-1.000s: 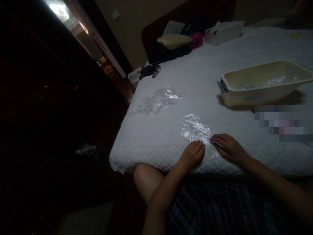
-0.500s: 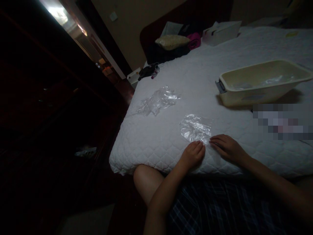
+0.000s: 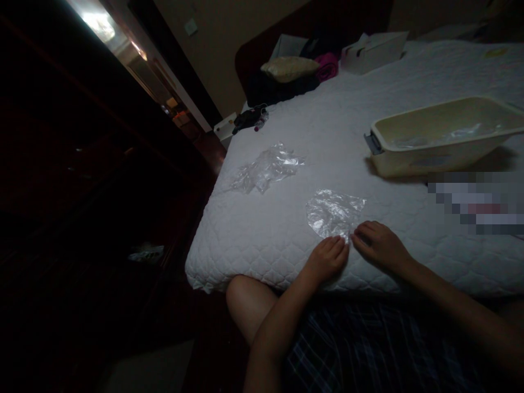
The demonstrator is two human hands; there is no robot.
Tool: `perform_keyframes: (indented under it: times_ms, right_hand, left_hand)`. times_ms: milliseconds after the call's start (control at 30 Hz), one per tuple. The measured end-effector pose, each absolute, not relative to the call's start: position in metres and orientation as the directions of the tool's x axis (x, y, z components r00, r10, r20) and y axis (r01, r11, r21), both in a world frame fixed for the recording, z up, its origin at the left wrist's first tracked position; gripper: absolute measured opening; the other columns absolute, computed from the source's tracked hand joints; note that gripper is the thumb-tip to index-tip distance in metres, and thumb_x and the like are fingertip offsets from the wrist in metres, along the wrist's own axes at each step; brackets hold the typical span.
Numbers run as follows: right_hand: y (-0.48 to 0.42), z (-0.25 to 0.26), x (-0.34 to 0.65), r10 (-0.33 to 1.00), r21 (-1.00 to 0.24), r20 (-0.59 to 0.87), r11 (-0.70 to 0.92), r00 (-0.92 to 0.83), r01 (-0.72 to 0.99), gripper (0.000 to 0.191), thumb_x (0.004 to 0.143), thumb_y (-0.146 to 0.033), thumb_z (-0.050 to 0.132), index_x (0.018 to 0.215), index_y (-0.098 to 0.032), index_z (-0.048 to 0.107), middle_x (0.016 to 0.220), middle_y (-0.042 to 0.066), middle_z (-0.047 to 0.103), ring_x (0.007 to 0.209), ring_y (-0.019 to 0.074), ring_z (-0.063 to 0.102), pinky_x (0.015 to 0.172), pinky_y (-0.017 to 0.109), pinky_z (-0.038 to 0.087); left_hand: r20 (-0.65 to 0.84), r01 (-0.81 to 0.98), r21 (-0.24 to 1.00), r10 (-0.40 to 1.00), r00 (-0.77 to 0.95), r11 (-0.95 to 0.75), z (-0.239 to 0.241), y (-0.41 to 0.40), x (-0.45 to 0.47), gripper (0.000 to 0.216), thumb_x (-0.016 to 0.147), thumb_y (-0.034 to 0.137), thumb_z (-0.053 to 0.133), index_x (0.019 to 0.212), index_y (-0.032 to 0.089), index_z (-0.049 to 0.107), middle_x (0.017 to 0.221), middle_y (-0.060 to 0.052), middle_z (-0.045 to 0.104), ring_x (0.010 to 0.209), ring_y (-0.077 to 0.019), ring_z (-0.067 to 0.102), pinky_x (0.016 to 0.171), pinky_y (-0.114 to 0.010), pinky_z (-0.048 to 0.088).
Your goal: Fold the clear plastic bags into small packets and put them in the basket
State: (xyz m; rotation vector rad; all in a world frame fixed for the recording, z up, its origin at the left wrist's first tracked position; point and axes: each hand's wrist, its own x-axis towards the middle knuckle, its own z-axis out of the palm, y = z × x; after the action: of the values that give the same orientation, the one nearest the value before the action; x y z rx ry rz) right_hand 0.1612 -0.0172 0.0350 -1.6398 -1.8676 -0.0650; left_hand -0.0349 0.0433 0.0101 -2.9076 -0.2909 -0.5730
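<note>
A clear, crinkled plastic bag [image 3: 332, 213] lies on the white quilted bed in front of me. At its near edge, my left hand [image 3: 328, 256] has its fingers closed on the film. Just to the right, my right hand [image 3: 379, 243] pinches the bag's near right corner, thumb and fingers together. The two hands' fingertips almost meet. Farther left on the bed is a second clear plastic sheet or bag [image 3: 270, 166], crumpled and spread out, with no hand on it.
A cream plastic bin [image 3: 434, 155] with a grey latch stands on the bed at right, clear plastic inside it. White box [image 3: 374, 53], beige pillow [image 3: 290, 69] and magenta roll [image 3: 326, 66] sit by the headboard. The mattress edge [image 3: 200, 267] drops to a dark floor at left.
The near bag has spread slightly toward the right, its upper right corner now reaching farther out. Both hands stay at its near edge, having shifted only slightly.
</note>
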Motion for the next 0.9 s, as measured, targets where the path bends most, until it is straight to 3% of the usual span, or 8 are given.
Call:
perform_keyframes:
  times_ms: [267, 567, 767, 900]
  right_hand:
    - [-0.012, 0.025, 0.153, 0.867, -0.341, 0.491, 0.101, 0.086, 0.935, 0.016, 0.085, -0.028, 0.05, 0.073, -0.02, 0.058, 0.074, 0.009, 0.062, 0.071, 0.0236, 0.056, 0.069, 0.038, 0.043]
    - [-0.021, 0.026, 0.153, 0.761, -0.435, 0.633, 0.203, 0.138, 0.877, 0.014, 0.085, -0.028, 0.053, 0.092, -0.021, 0.063, 0.087, 0.011, 0.064, 0.084, 0.0258, 0.06, 0.077, 0.041, 0.049]
    - [-0.034, 0.019, 0.153, 0.7, -0.258, 0.703, 0.418, -0.127, 0.871, 0.014, 0.081, -0.019, 0.056, 0.09, -0.022, 0.067, 0.086, 0.01, 0.067, 0.078, 0.0221, 0.062, 0.07, 0.037, 0.052]
    - [-0.033, 0.016, 0.154, 0.713, -0.2, 0.675, 0.425, -0.19, 0.883, 0.019, 0.082, -0.018, 0.055, 0.095, -0.021, 0.069, 0.091, 0.011, 0.069, 0.082, 0.0229, 0.063, 0.073, 0.038, 0.052]
  left_hand:
    - [0.397, 0.218, -0.13, 0.151, 0.906, -0.967, 0.008, 0.044, -0.035, 0.031, 0.094, 0.014, 0.041, 0.115, 0.013, 0.063, 0.121, -0.013, 0.065, 0.116, -0.0232, 0.06, 0.1, -0.041, 0.053]
    - [0.415, 0.216, -0.098, 0.157, 0.896, -0.971, 0.014, 0.042, -0.035, 0.03, 0.096, 0.016, 0.039, 0.112, 0.012, 0.063, 0.113, -0.01, 0.068, 0.112, -0.0213, 0.062, 0.099, -0.039, 0.054]
    - [0.405, 0.231, -0.092, 0.175, 0.898, -0.969, 0.011, 0.042, -0.036, 0.028, 0.096, 0.018, 0.041, 0.112, 0.012, 0.064, 0.121, -0.012, 0.065, 0.119, -0.0227, 0.059, 0.101, -0.04, 0.053]
    - [0.375, 0.233, -0.093, 0.183, 0.909, -0.968, 0.012, 0.042, -0.036, 0.031, 0.097, 0.018, 0.039, 0.116, 0.012, 0.062, 0.119, -0.012, 0.066, 0.116, -0.0215, 0.06, 0.101, -0.038, 0.053]
